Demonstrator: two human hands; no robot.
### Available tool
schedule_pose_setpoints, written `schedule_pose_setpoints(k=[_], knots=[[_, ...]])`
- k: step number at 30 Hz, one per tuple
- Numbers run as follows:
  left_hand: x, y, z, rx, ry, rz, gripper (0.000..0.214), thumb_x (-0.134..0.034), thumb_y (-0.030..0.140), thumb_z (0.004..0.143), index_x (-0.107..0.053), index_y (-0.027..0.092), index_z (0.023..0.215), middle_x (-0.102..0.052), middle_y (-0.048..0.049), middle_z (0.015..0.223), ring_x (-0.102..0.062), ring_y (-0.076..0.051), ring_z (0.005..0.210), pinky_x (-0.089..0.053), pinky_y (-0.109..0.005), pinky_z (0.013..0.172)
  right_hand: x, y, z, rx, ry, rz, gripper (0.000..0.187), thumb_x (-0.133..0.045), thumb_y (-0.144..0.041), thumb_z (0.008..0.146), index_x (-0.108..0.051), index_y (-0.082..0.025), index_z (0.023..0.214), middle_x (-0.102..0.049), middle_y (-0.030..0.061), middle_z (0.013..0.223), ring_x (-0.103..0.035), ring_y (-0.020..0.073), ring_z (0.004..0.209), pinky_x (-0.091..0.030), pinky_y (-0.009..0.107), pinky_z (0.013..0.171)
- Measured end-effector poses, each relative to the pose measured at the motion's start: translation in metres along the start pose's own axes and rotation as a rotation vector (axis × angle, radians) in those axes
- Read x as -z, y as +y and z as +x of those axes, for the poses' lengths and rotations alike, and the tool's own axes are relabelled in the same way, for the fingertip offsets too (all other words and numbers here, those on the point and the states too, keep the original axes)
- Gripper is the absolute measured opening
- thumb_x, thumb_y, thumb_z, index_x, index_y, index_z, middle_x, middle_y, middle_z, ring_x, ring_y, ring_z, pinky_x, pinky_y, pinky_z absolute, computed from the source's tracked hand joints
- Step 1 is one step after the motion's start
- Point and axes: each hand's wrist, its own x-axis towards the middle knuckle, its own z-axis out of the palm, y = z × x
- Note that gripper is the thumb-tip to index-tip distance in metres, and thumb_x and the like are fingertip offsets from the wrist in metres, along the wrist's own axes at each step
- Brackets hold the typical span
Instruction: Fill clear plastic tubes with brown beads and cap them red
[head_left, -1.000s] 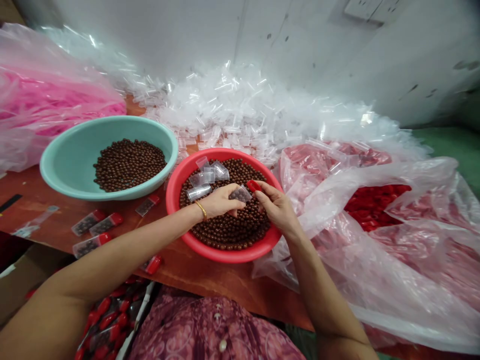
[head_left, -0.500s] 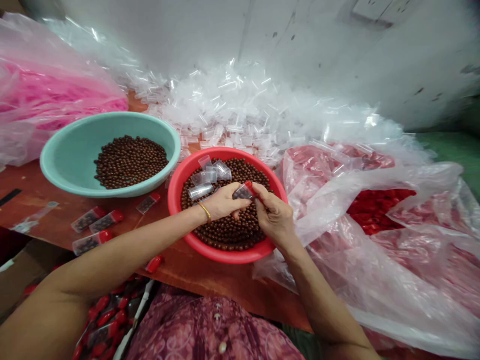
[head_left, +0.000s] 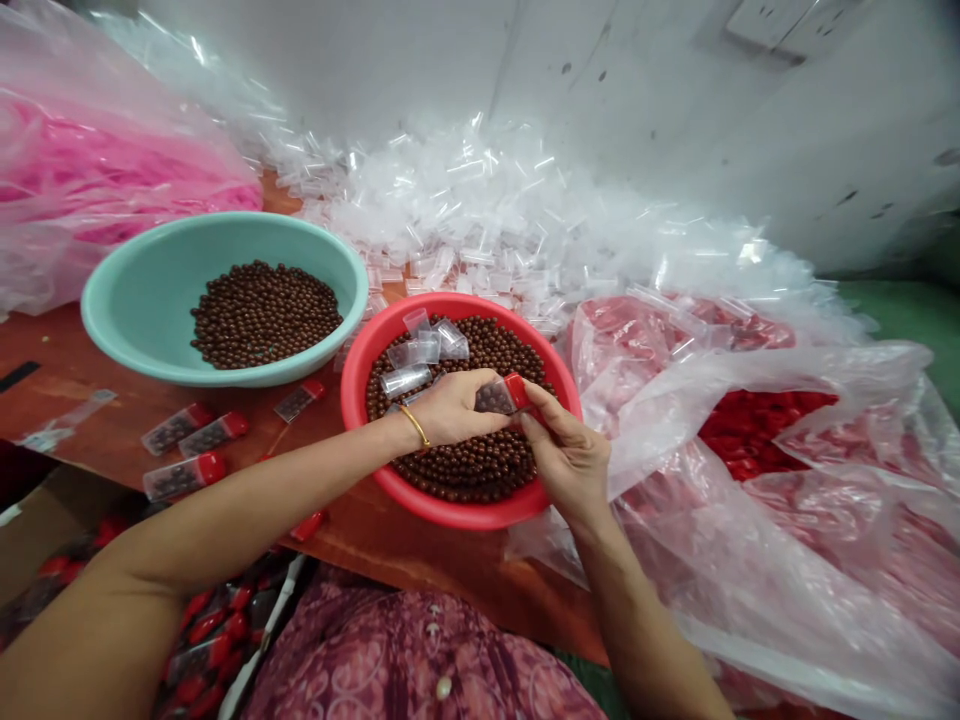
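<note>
Over the red basin (head_left: 352, 400) of brown beads (head_left: 480, 475), my left hand (head_left: 450, 408) is closed round a small clear container (head_left: 491, 398) with dark beads inside. A red cap (head_left: 516, 391) sits on the container's right end. My right hand (head_left: 566, 445) has its thumb and forefinger closed at that cap's outer edge. Several clear empty containers (head_left: 406, 380) lie on the beads to the left of my hands. Part of the held container is hidden behind my left fingers.
A turquoise basin (head_left: 135, 290) with more beads stands at left. Several filled, red-capped containers (head_left: 180, 478) lie before it, and more fill a box (head_left: 206, 640) below. Clear containers (head_left: 480, 210) are heaped against the wall. A plastic bag (head_left: 787, 560) of red caps covers the right side.
Both hands have shifted slightly right with the container. My right fingers have drawn back towards the cap's end, so more of the cap shows. The view has also moved a little.
</note>
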Motion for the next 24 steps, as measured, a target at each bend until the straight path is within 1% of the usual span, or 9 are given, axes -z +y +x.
schedule_pose_setpoints(k=[2,4,7,9,11,14,17,21,24], knots=[[0.000,0.002,0.000,0.044,-0.015,-0.042,0.022,-0.063,0.031,0.065,-0.049,0.015,0.070,-0.045,0.0065,0.061,-0.041,-0.006,0.055,-0.034,-0.018,0.050,-0.001,0.001,-0.004,0.027,0.027,-0.050,0.047,-0.053,-0.009,0.084,-0.056,-0.029,0.126,-0.067,-0.0001,0.117,-0.065,0.0170,0.104,-0.053,0.035,0.095],[-0.001,0.004,0.000,0.127,-0.059,-0.149,0.024,-0.063,0.033,0.065,-0.048,0.016,0.072,-0.044,0.0074,0.059,-0.041,-0.005,0.050,-0.034,-0.018,0.046,-0.003,0.001,-0.007,0.074,0.050,-0.105,0.049,-0.053,-0.008,0.084,-0.054,-0.030,0.128,-0.066,0.0006,0.119,-0.064,0.0173,0.106,-0.052,0.034,0.096],[-0.002,0.005,0.000,0.217,-0.123,-0.231,0.024,-0.062,0.031,0.064,-0.047,0.017,0.075,-0.044,0.0084,0.056,-0.041,-0.005,0.043,-0.034,-0.018,0.041,-0.006,0.001,-0.008,0.096,0.063,-0.158,0.050,-0.051,-0.009,0.085,-0.052,-0.028,0.130,-0.066,0.0019,0.119,-0.065,0.0173,0.104,-0.054,0.033,0.094],[-0.003,0.005,0.001,0.209,-0.101,-0.192,0.020,-0.060,0.025,0.061,-0.047,0.017,0.074,-0.044,0.0084,0.055,-0.041,-0.006,0.044,-0.033,-0.018,0.042,-0.008,0.001,-0.008,0.104,0.070,-0.189,0.050,-0.051,-0.008,0.085,-0.051,-0.027,0.132,-0.067,0.0027,0.118,-0.066,0.0173,0.101,-0.055,0.032,0.091],[-0.003,0.003,0.000,0.166,-0.047,-0.105,0.016,-0.058,0.021,0.059,-0.048,0.016,0.071,-0.044,0.0077,0.055,-0.040,-0.006,0.047,-0.032,-0.019,0.044,-0.010,0.000,-0.008,0.137,0.077,-0.209,0.054,-0.052,-0.007,0.084,-0.049,-0.027,0.133,-0.066,0.0032,0.118,-0.066,0.0172,0.101,-0.055,0.032,0.091],[-0.003,0.002,-0.002,0.097,0.026,0.050,0.013,-0.058,0.021,0.058,-0.047,0.016,0.064,-0.045,0.0066,0.056,-0.040,-0.007,0.052,-0.030,-0.020,0.048,-0.011,0.001,-0.010,0.195,0.078,-0.225,0.059,-0.051,-0.004,0.083,-0.045,-0.028,0.136,-0.066,0.0030,0.119,-0.066,0.0168,0.102,-0.055,0.031,0.092],[-0.004,0.005,-0.003,0.079,0.046,0.160,0.012,-0.057,0.023,0.060,-0.046,0.017,0.062,-0.044,0.0064,0.055,-0.040,-0.008,0.053,-0.028,-0.021,0.049,-0.011,0.001,-0.012,0.211,0.084,-0.248,0.060,-0.050,-0.002,0.083,-0.045,-0.028,0.136,-0.066,0.0032,0.118,-0.066,0.0168,0.102,-0.055,0.031,0.091],[-0.004,0.007,-0.003,0.088,0.065,0.235,0.011,-0.056,0.022,0.061,-0.046,0.017,0.062,-0.045,0.0061,0.055,-0.041,-0.009,0.054,-0.029,-0.022,0.051,-0.014,0.000,-0.010,0.219,0.072,-0.270,0.058,-0.049,-0.003,0.083,-0.046,-0.027,0.136,-0.067,0.0044,0.117,-0.066,0.0173,0.101,-0.056,0.031,0.089],[-0.002,0.003,-0.002,0.089,0.098,0.231,0.010,-0.056,0.022,0.060,-0.047,0.017,0.063,-0.047,0.0055,0.057,-0.042,-0.009,0.056,-0.031,-0.022,0.053,-0.013,0.001,-0.004,0.182,0.020,-0.205,0.053,-0.049,-0.005,0.084,-0.051,-0.027,0.132,-0.067,0.0038,0.117,-0.066,0.0168,0.101,-0.055,0.031,0.090]])
